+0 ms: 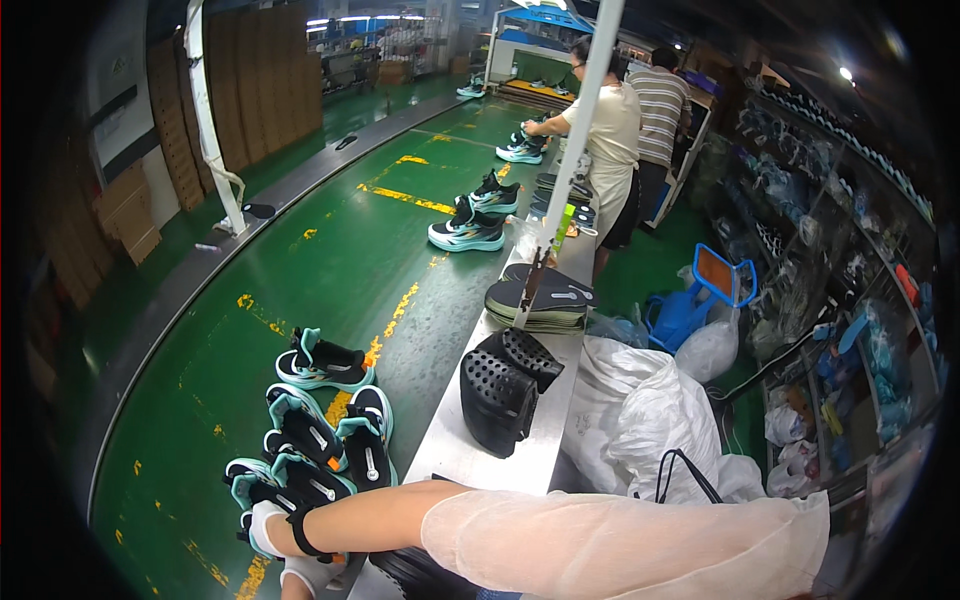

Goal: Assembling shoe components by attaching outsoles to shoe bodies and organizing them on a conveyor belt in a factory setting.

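At lower left, on the green worktop (pixel 180 400), the white-gloved right hand (pixel 264 528) meets the nearest of the clustered black-and-turquoise shoes (pixel 302 428). Just right, at the bottom edge, sits the gloved left hand (pixel 314 573), near it but apart; whether either grips cannot be told. The step seems to be handling a shoe; next probably calls for a firm hold, clear of its neighbours. Black perforated pieces (pixel 497 395) lie at centre.

Left hand (pixel 312 573) partly hidden, its forearm (pixel 294 591) cut off below.
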`<control>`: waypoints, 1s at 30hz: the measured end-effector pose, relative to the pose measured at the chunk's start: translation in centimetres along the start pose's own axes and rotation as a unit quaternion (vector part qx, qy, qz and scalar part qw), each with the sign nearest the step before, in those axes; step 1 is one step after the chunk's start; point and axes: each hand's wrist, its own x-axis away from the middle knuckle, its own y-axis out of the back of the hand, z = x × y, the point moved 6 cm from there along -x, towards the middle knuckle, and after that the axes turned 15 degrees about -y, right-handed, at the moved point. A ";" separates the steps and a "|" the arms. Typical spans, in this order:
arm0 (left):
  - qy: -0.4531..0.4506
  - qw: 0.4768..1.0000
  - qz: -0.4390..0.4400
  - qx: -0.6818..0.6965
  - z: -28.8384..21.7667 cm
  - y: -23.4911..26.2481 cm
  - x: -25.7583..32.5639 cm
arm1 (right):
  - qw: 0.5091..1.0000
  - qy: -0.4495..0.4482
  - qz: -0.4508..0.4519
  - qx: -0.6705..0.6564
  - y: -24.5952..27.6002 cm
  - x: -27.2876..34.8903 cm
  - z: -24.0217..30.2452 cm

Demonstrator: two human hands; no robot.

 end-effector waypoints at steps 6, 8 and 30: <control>-0.029 0.995 0.007 -0.098 2.6 -2.1 -1.0 | 0.987 -0.066 0.080 -0.120 1.3 1.1 -2.0; 0.093 0.992 0.082 -0.022 1.6 -1.6 -1.3 | 0.996 -0.020 0.047 -0.075 1.6 1.5 -2.4; 0.366 0.922 -0.120 -0.044 -2.7 1.7 9.1 | 0.984 -0.094 -0.091 -0.118 15.8 30.2 -18.0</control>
